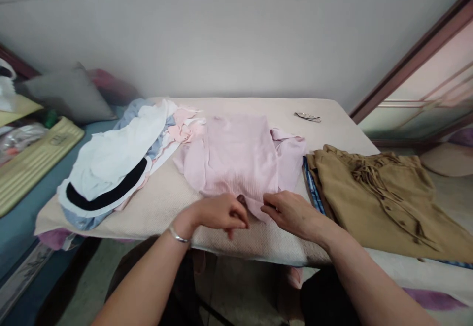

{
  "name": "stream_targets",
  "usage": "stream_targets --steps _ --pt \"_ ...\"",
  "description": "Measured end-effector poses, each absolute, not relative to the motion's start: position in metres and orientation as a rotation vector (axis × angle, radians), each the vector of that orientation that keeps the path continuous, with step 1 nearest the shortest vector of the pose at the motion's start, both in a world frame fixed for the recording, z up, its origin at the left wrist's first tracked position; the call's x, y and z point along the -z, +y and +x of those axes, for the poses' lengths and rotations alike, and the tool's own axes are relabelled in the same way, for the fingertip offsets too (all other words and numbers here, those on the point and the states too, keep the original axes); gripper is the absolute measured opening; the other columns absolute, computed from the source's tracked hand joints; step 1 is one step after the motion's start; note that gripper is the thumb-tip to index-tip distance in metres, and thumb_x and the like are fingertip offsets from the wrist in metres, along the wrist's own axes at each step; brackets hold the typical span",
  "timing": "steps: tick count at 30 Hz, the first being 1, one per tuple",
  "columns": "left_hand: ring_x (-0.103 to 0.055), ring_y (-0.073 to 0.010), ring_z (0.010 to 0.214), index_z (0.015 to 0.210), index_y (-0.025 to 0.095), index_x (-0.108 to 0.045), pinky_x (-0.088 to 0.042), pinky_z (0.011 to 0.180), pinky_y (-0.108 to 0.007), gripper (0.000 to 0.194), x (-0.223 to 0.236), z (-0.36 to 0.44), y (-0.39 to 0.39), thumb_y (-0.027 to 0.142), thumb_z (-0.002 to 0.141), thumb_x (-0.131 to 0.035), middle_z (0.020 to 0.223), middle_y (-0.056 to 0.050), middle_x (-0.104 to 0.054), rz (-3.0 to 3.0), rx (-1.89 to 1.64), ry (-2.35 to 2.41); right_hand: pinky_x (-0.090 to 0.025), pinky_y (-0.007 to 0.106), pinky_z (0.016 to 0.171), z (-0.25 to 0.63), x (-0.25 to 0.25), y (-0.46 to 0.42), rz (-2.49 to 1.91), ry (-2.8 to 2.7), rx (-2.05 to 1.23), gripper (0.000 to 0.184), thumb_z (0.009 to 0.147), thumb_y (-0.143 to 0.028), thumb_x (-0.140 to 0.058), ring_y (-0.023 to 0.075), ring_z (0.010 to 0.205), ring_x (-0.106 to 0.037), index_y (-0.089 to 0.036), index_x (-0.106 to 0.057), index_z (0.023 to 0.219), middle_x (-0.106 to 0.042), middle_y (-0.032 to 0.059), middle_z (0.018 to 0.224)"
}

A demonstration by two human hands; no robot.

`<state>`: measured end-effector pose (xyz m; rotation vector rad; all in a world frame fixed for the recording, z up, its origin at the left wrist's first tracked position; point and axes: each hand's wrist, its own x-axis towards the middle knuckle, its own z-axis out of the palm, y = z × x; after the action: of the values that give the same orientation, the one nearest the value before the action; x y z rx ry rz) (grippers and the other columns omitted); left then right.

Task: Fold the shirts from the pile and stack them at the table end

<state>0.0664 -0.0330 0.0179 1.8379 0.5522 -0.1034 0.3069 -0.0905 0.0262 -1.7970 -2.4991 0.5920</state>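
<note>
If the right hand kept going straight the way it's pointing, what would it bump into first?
Most likely the pink top: its bottom edge lies right at the tips of the right hand. I can't tell for sure whether they already touch.

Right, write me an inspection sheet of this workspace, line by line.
Surface: cream textured cloth covering, garments lying on it.
Work item: pale pink garment with ribbed hem, mid-surface.
Clutter: white cloth garment on the left pile; tan drawstring garment at right; what look like thin-framed glasses near the wall.
Hands: left hand and right hand at the pink garment's near edge; grip unclear.
Cables: dark cord-like strip below; cable or not, unclear.
Surroundings: plain pale grey wall behind; grey cushion far left.
</note>
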Motion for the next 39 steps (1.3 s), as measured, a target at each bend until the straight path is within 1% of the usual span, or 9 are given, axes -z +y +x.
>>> stream_targets --steps 7,14,19,25,28,30,34,37,39 --pt "-0.061 -0.0169 0.070 0.075 0.018 -0.062 -0.044 0.061 -0.027 0.013 -0.016 0.003 -0.015 0.030 0.075 -0.067 0.073 -0.001 -0.065 2.064 0.202 1.120 -0.025 0.029 0.060 0.290 -0.021 -0.087 -1.852 -2.465 -0.477 0.023 0.100 -0.037 -0.050 0.0169 0.071 -0.061 -0.021 -0.060 0.087 -0.068 0.0041 0.080" --pt "-0.058 -0.0251 0.103 0.114 0.021 -0.056 -0.046 0.079 -0.034 0.044 0.014 0.031 -0.047 0.007 0.073 -0.055 0.111 -0.010 -0.061 2.606 0.287 1.204 -0.037 0.030 0.067 0.271 0.012 -0.091 -1.708 -2.743 -0.435 0.026 0.081 -0.026 -0.071 0.0233 0.093 -0.063 -0.018 -0.063 0.104 -0.065 0.0087 0.107" --pt "-0.059 -0.0225 0.094 0.095 0.021 -0.061 -0.044 0.077 -0.033 0.020 0.006 0.033 -0.037 0.011 0.084 -0.047 0.100 -0.008 -0.063 2.660 0.196 1.126 -0.036 0.030 0.066 0.276 0.011 -0.087 -1.694 -2.774 -0.488 0.030 0.076 -0.003 -0.055 0.0200 0.088 -0.064 -0.018 -0.063 0.100 -0.065 0.0074 0.101" --pt "-0.062 -0.0179 0.077 0.078 0.022 -0.068 -0.040 0.068 -0.028 0.006 -0.006 0.008 -0.029 0.023 0.075 -0.063 0.082 -0.001 -0.070 2.304 0.215 1.113 -0.032 0.030 0.064 0.279 0.014 -0.088 -1.667 -2.792 -0.563 0.028 0.070 -0.002 -0.052 0.0204 0.083 -0.065 -0.018 -0.065 0.088 -0.068 0.0060 0.089" --pt "-0.060 -0.0171 0.068 0.070 0.021 -0.068 -0.039 0.062 -0.027 0.025 -0.003 -0.015 -0.011 0.045 0.075 -0.068 0.071 0.000 -0.068 2.093 0.282 1.185 -0.032 0.031 0.065 0.277 0.011 -0.089 -1.660 -2.772 -0.601 0.016 0.076 -0.009 -0.056 0.0213 0.083 -0.065 -0.018 -0.065 0.086 -0.069 0.0068 0.089" --pt "-0.062 -0.0199 0.071 0.069 0.020 -0.065 -0.040 0.064 -0.028 0.036 0.003 -0.030 0.012 0.054 0.079 -0.062 0.072 -0.004 -0.069 2.035 0.161 1.531 -0.032 0.031 0.065 0.275 0.006 -0.089 -1.673 -2.736 -0.658 0.007 0.081 -0.021 -0.060 0.0217 0.082 -0.064 -0.018 -0.065 0.085 -0.069 0.0072 0.089" --pt "-0.067 -0.0328 0.098 0.093 0.017 -0.064 -0.046 0.080 -0.038 0.032 0.023 -0.046 0.064 0.047 0.081 -0.061 0.099 -0.018 -0.072 1.536 -0.441 2.298 -0.029 0.030 0.063 0.273 -0.002 -0.086 -1.716 -2.667 -0.755 0.022 0.083 -0.040 -0.068 0.0217 0.079 -0.063 -0.018 -0.065 0.084 -0.069 0.0067 0.087" --pt "-0.066 -0.0376 0.106 0.092 0.015 -0.062 -0.047 0.085 -0.042 0.032 0.040 -0.037 0.087 0.040 0.074 -0.067 0.103 -0.025 -0.070 1.236 -0.744 2.353 -0.028 0.030 0.062 0.271 0.001 -0.083 -1.716 -2.634 -0.754 0.023 0.083 -0.041 -0.068 0.0212 0.078 -0.062 -0.019 -0.065 0.083 -0.070 0.0059 0.085" --pt "-0.068 -0.0346 0.098 0.086 0.016 -0.061 -0.050 0.080 -0.041 0.025 0.047 -0.028 0.091 0.036 0.071 -0.067 0.093 -0.020 -0.071 1.188 -0.831 2.315 -0.027 0.030 0.062 0.271 0.005 -0.081 -1.727 -2.615 -0.744 0.022 0.083 -0.040 -0.067 0.0210 0.078 -0.062 -0.019 -0.066 0.081 -0.069 0.0058 0.084"
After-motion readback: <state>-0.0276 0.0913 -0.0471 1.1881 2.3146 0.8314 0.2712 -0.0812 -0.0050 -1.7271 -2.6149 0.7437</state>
